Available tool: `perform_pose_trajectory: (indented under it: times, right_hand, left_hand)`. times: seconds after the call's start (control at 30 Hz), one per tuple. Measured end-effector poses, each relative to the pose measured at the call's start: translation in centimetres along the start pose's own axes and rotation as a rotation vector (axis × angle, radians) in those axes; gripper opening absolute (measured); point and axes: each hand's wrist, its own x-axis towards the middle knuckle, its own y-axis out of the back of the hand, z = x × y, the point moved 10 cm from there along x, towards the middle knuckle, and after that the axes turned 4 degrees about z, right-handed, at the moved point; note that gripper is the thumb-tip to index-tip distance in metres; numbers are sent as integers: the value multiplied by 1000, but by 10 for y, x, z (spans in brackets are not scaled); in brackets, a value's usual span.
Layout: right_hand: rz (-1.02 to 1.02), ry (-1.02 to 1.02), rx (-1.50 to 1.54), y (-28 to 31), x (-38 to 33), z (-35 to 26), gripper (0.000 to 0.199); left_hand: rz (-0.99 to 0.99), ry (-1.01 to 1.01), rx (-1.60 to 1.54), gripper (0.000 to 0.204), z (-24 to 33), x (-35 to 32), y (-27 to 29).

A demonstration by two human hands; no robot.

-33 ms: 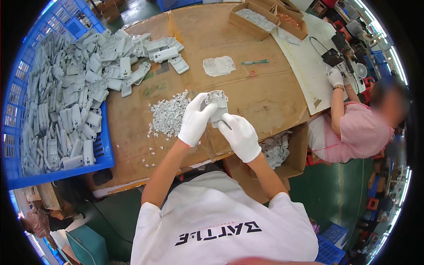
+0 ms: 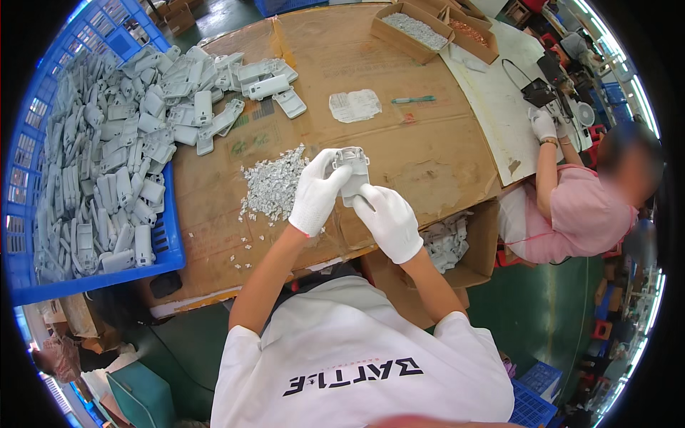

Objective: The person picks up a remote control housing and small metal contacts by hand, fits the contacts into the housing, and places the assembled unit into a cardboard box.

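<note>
In white gloves, both my hands grip one light grey plastic housing (image 2: 354, 171) above the cardboard-covered table. My left hand (image 2: 316, 187) is closed on its left side, the thumb lying across its face. My right hand (image 2: 390, 221) pinches its lower end between thumb and fingers. A squarish opening with small side tabs shows at the housing's top end. Just left of my left hand spreads a heap of small whitish plastic pieces (image 2: 275, 184). Parts of the housing are covered by my fingers.
A blue crate (image 2: 168, 246) overflows with similar grey housings (image 2: 128, 143) at left. Paper (image 2: 354, 106) and a teal pen (image 2: 412, 99) lie farther off. Small parts fill a cardboard box (image 2: 399, 32) at the back. More housings sit in a carton (image 2: 481, 246) below. A co-worker (image 2: 578, 200) sits right.
</note>
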Motion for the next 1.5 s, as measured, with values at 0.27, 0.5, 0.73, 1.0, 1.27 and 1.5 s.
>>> perform_pose_trajectory:
  times: [0.27,0.5,0.73,1.0,1.27,1.5]
  right_hand:
    - [15,65,6,3,-3,-5,23]
    - [144,-461,-276,32,-4,244,14]
    - [42,-680,-657,56,-18,396,21]
    - [-121,-183,289,-107,44,39,15]
    - [-274,-295,284,-121,30,37,9]
    - [-226,221,126,-109,32,-7,14]
  left_hand:
    - [31,-60,117,25,7,-2,-3]
    - [654,-639,1293,31,43,39,126]
    - [634,-544,1824,5,30,90,202]
    - [682,-696,1640,5,53,23,198]
    - [722,-527,916,12,24,-77,241]
    - [720,62,1211,27,-5,-71,257]
